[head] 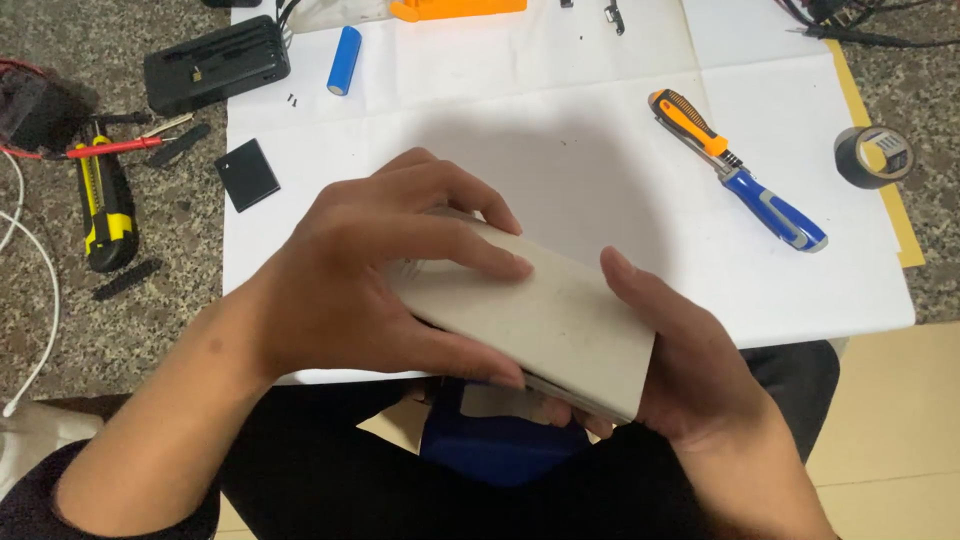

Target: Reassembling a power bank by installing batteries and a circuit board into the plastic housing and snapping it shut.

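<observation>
Fingers of the left hand (370, 275) wrap over the top face of a flat grey-white rectangular case (545, 325), thumb along its near edge, clamping it from above. The right hand (680, 365) cups the case's lower right end from beneath, thumb pressed on the upper edge, so the case sits pinched between both hands above the lap, just clear of the near edge of the counter (600, 150) with its white paper cover. A thin seam shows along the case's near side, where the right fingertips appear to bear, likely to pry there. Its long axis slants from upper left, under the left hand, down to the right. Beyond the right hand lie an orange-and-blue screwdriver (735, 170) and a tape roll (872, 156); beyond the left, a blue cylindrical cell (345, 60).
</observation>
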